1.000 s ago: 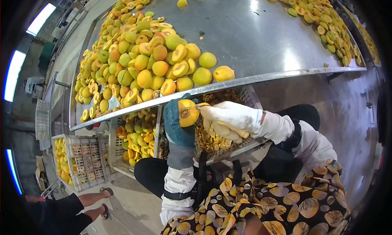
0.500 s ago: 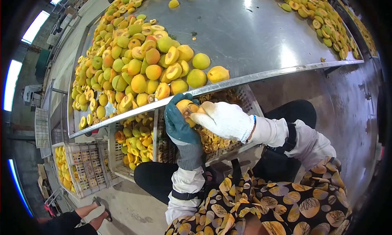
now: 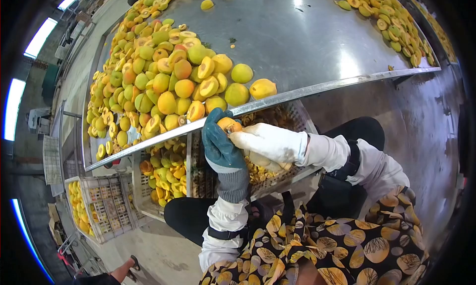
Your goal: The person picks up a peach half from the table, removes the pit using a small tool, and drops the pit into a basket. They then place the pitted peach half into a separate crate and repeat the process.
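Note:
My left hand, in a teal coated glove with a grey cuff, is closed around a yellow peach just below the table's front edge. My right hand, in a white knit glove, is closed with its fingertips against the peach. What those fingers grip is hidden. Beneath my hands stands a crate with peach pieces in it. A heap of whole and halved peaches lies on the metal table just beyond my left hand.
The table's raised metal rim runs in front of me. More peach halves lie at the far right. A crate of peaches stands under the table, another crate farther left. Another person's foot shows at the lower left.
The peach has turned within my left hand, and less of it shows. My right hand has shifted and rolled slightly over it. The other person's legs have moved mostly out of view.

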Tool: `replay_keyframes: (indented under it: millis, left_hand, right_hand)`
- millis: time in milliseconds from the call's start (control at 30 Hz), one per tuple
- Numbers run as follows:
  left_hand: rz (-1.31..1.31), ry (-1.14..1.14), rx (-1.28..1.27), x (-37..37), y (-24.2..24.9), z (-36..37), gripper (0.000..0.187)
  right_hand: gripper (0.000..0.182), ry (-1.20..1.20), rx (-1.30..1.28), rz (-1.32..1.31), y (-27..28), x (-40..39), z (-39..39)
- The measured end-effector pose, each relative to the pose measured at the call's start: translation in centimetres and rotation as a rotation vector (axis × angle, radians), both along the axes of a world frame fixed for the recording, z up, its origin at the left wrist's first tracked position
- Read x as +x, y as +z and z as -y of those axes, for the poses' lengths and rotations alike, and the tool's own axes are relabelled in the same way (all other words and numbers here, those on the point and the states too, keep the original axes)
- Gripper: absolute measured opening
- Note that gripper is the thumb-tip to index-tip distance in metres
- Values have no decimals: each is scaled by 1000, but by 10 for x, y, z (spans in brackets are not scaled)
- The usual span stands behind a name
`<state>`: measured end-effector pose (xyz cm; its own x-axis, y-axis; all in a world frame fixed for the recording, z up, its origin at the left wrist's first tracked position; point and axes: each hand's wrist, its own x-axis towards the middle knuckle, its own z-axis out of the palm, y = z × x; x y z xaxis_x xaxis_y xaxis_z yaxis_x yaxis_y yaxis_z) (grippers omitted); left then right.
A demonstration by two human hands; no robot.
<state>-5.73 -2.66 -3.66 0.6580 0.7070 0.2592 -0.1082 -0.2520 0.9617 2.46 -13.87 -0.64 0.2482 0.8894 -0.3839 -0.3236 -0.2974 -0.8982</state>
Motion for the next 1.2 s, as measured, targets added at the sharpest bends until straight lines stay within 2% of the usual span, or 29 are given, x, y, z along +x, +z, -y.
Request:
replay_keyframes:
  millis: [67,100,133,167,200,267,333,433,533,567,600,700,833,867,967,1000,1033,1067,1100,1133,1167,1200]
  left_hand:
    - [-28,8,113,-2,-4,-2,52]
    - [-17,-4,54,-4,-5,0,52]
    - [-3,-14,0,-4,-5,1,52]
    - [11,-23,-54,-3,-5,1,51]
    - [-4,-71,17,-4,-11,-5,50]
    - [-11,-99,6,-7,-10,0,49]
    - [0,-99,-30,-5,-4,3,48]
    - [83,-85,166,-3,-4,-1,49]
    - [20,-257,-147,-1,1,-10,51]
    - [38,-267,-144,0,5,-9,52]
    - [53,-277,-144,-2,10,-7,53]
    - [22,-368,-126,-1,17,-14,55]
    - [-68,-482,-34,3,15,-40,57]
    - [-74,-487,-35,2,14,-43,60]
    - [-86,-487,-695,-6,-14,-74,65]
    - [-88,-424,-623,-18,-5,-85,62]
    - [-157,-289,-376,-30,-3,-107,56]
    - [-254,-128,-142,-42,0,-130,51]
    - [-393,-4,321,-48,6,-149,51]
    - [-770,81,602,-54,15,-165,49]
    - [-870,232,1032,-48,31,-161,48]
    - [-875,276,1037,-33,34,-163,50]
  right_hand:
    - [54,-21,-13,-311,-5,4,2]
    - [53,-29,-19,-467,-4,4,2]
    - [57,15,2,-312,0,2,0]
    - [60,64,-171,-41,8,3,4]
    - [61,-51,84,372,-26,0,-4]
    - [61,-94,163,548,-43,-5,-7]
    - [59,45,-183,92,7,1,5]
    - [55,34,-3,-455,-2,2,10]
    - [51,7,-6,-439,-2,0,10]
    - [50,2,-4,-444,-3,2,10]
    - [48,54,67,-630,-8,6,11]
    - [48,173,213,-979,-19,8,9]
    - [49,165,-148,-60,12,16,5]
    - [47,161,-59,109,-8,14,0]
    - [50,106,258,1184,-19,13,0]
    - [47,150,154,1168,-8,10,2]
    - [45,192,7,1303,-13,6,6]
    - [44,241,-83,1278,-15,5,6]
    - [43,290,-174,1254,-19,4,6]
    - [46,243,-135,1314,-41,4,9]
    - [45,336,-268,1299,-42,3,10]
    - [45,363,-301,1300,-44,0,9]
